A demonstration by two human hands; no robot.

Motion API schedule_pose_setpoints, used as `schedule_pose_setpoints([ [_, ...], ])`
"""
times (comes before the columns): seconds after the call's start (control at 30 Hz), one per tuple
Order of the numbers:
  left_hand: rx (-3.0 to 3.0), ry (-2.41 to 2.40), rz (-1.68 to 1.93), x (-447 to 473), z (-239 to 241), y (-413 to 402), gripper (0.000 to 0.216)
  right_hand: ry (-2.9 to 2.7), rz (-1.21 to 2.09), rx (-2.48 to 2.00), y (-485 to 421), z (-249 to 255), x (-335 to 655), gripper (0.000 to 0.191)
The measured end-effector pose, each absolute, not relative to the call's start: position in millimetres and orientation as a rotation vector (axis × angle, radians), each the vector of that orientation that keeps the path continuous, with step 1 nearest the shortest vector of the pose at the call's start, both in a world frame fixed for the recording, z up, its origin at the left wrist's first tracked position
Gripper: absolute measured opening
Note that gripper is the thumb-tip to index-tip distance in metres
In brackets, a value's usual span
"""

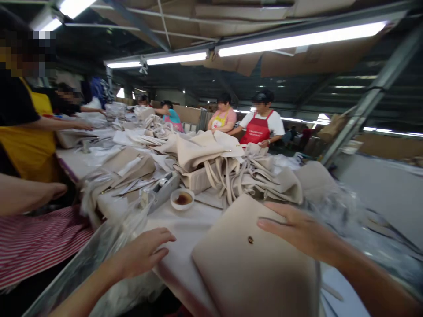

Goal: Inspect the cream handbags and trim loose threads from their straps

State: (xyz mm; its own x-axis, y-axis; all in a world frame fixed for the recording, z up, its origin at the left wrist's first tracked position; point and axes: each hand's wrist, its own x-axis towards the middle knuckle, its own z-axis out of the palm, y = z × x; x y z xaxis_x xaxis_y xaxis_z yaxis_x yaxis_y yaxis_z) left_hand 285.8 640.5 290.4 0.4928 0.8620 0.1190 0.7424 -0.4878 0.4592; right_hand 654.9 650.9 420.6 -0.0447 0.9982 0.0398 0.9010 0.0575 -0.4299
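Observation:
A beige bag (251,264) with a small metal snap lies flat on the white table (185,224) in front of me. My right hand (297,231) rests on its upper right part, fingers stretched out and open. My left hand (142,253) hovers at the table's near left edge over clear plastic wrapping (109,240), fingers loosely curled, holding nothing I can see.
A heap of beige bags with straps (231,169) fills the table's middle. A small white dish (182,199) and a tape dispenser (161,189) stand before it. Co-workers line both sides: a yellow apron (29,145) at left, a red apron (257,130) across. Crumpled plastic (346,211) lies at right.

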Motion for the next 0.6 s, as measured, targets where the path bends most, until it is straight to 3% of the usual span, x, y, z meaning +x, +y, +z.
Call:
schedule_pose_setpoints([
  [0.1, 2.581, 1.268, 0.832, 306.0, 301.8, 633.5, 0.050, -2.324, 0.404, -1.653, 647.4, 444.9, 632.3, 0.029],
  [0.23, 2.765, 0.901, 1.129, 372.0, 353.4, 636.1, 0.071, -2.441, 0.510, -1.514, 649.3, 457.2, 612.3, 0.022],
  [0.4, 2.750, 0.705, 0.987, 442.6, 396.9, 661.7, 0.099, -2.428, 0.622, -1.403, 636.5, 466.1, 611.7, 0.011],
  [0.5, 2.649, 0.813, 0.942, 451.0, 389.0, 678.8, 0.090, -2.195, 0.430, -1.396, 610.9, 463.4, 630.5, 0.018],
  [0.6, 2.605, 0.805, 0.987, 438.7, 376.7, 685.4, 0.043, -1.654, 0.211, -1.401, 574.4, 435.1, 658.3, 0.015],
])
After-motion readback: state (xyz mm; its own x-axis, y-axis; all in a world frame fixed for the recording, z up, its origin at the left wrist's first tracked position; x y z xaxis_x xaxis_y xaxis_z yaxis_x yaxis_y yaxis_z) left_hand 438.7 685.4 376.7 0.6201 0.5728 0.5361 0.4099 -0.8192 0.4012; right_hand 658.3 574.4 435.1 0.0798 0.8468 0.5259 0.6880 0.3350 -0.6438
